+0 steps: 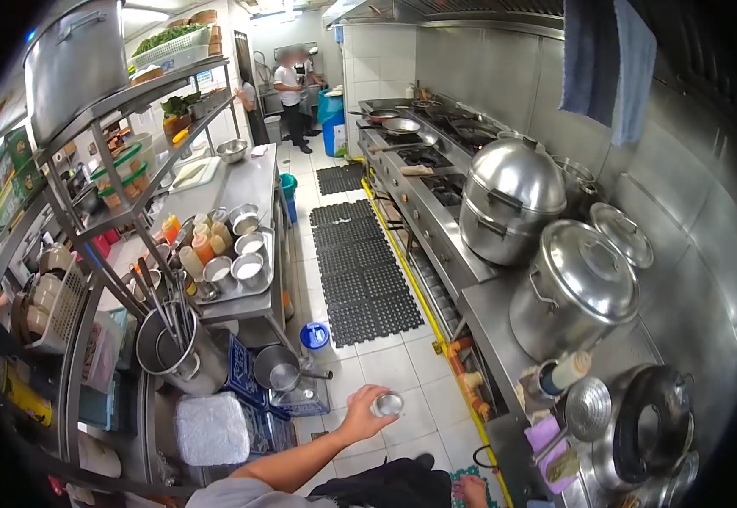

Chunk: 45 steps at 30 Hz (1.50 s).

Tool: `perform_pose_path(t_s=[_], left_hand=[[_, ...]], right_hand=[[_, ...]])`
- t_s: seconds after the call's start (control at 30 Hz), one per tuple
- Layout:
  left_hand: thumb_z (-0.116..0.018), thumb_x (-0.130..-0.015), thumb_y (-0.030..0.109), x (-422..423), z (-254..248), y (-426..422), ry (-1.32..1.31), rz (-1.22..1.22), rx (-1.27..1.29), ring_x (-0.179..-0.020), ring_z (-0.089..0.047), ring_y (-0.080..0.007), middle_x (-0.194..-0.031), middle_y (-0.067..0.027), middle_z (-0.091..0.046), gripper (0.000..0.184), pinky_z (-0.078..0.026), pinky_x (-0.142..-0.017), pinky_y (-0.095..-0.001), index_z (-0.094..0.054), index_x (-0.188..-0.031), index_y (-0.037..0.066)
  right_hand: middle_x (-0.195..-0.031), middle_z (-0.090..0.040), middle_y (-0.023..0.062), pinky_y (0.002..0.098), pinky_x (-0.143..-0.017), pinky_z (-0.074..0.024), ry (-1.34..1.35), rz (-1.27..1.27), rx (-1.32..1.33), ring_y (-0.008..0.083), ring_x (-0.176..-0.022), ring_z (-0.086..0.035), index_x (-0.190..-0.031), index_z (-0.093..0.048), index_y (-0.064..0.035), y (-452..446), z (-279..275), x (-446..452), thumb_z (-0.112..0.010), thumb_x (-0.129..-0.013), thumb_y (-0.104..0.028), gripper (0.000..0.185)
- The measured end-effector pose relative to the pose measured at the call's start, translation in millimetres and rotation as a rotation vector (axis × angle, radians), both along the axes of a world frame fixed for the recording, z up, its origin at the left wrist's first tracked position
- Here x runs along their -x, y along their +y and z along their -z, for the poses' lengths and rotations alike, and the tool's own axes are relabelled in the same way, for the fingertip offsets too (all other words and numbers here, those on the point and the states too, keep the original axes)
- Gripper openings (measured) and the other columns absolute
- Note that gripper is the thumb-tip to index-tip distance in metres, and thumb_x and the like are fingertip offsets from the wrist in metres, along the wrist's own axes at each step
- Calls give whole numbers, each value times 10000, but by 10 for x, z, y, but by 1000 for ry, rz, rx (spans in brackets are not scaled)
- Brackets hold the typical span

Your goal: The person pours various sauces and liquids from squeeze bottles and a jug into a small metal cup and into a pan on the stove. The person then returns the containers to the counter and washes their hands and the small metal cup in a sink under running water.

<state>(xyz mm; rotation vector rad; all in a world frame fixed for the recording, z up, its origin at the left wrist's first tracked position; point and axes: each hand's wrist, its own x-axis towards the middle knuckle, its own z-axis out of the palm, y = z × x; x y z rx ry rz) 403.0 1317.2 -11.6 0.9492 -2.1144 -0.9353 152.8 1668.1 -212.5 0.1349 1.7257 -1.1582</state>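
Note:
Low in the middle of the head view, my left hand (365,413) is closed round a small round metal cup (388,404), held above the tiled floor. My right hand (471,490) shows only in part at the bottom edge, right of my dark apron; whether its fingers hold anything is hard to make out. Beyond the left hand, a blue-lidded tub (314,335) stands on the floor. A metal pot (276,367) rests on blue crates to the left.
Steel shelving and a counter (254,182) with bottles and bowls line the left. Stoves, a steamer (508,203) and a lidded stockpot (576,288) stand right. A yellow pipe (402,271) runs beside black mats (360,262). People (290,89) stand at the far end.

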Motion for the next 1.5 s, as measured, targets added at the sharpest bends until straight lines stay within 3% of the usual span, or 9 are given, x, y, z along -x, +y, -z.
perform_pose_path(t_s=[0.03, 0.1, 0.27, 0.47, 0.6, 0.73, 1.1, 1.33, 1.5], left_hand=[[-913, -697, 307, 24, 8, -172, -3, -7, 6, -1198, -606, -279, -1230, -70, -641, 637, -388, -1023, -456, -659, -1256, 136], [-927, -682, 310, 17, 55, -278, -59, -146, -56, -1181, -614, -285, -1212, -81, -647, 649, -413, -991, -448, -662, -1247, 130], [-948, -645, 286, 156, 64, -714, -44, -390, -54, -1151, -624, -303, -1192, -102, -653, 653, -451, -972, -440, -679, -1210, 101], [-948, -632, 248, 321, 51, -1474, 13, -641, -117, -1147, -622, -328, -1195, -118, -650, 662, -464, -991, -445, -670, -1204, 64], [-947, -627, 228, 333, 307, -2314, 8, -748, -78, -1130, -631, -323, -1176, -111, -656, 665, -467, -1000, -433, -667, -1208, 69], [-947, -629, 254, 368, 389, -3377, 55, -766, -107, -1141, -631, -324, -1183, -106, -657, 656, -452, -1013, -445, -664, -1195, 80], [-932, -670, 313, 1170, 75, -6274, -45, -551, -22, -1188, -608, -280, -1208, -92, -643, 666, -400, -1036, -436, -652, -1229, 87], [-959, -643, 217, 1410, -246, -7485, 17, -731, 70, -1066, -673, -324, -1144, -156, -670, 620, -535, -944, -413, -677, -1155, 12], [-955, -613, 194, 961, 186, -8262, 147, -948, 37, -1061, -661, -314, -1120, -151, -649, 625, -531, -939, -407, -677, -1140, 5]], right_hand=[[-825, -728, 150, 349, -485, -555, 71, -84, 32, 224, -596, -691, -1108, -638, 37, -339, 77, 182, -600, -1019, -188, 244], [-863, -740, 169, 344, -519, -572, 115, -244, 92, 221, -611, -695, -1134, -636, 47, -958, 353, 606, -601, -1011, -172, 254], [-1047, -753, 147, 314, -618, -571, 99, -539, 149, 200, -770, -712, -1210, -626, 10, -3023, -174, 1178, -603, -1035, -232, 300], [-1053, -755, 134, 324, -666, -582, 121, -774, 318, 194, -813, -719, -1204, -638, -10, -5251, -760, 1211, -617, -1040, -256, 296], [-1062, -756, 124, 332, -699, -592, 108, -936, 315, 199, -836, -723, -1203, -643, -21, -6304, -683, 1095, -627, -1042, -268, 295], [-1095, -757, 113, 344, -707, -598, 43, -1012, 159, 201, -849, -728, -1202, -644, -40, -7047, -640, 1122, -636, -1041, -306, 311], [-1051, -760, 101, 333, -657, -596, -26, -854, 233, 178, -799, -722, -1154, -654, -50, -9998, -508, 1652, -636, -1032, -288, 268], [-1000, -757, 88, 317, -624, -589, -55, -928, 290, 160, -762, -699, -1122, -650, -50, -12247, -716, 1418, -624, -1037, -285, 251], [-1024, -752, 93, 305, -604, -588, -60, -1172, 317, 156, -746, -702, -1128, -648, -36, -13415, -779, 1103, -611, -1047, -279, 258]])
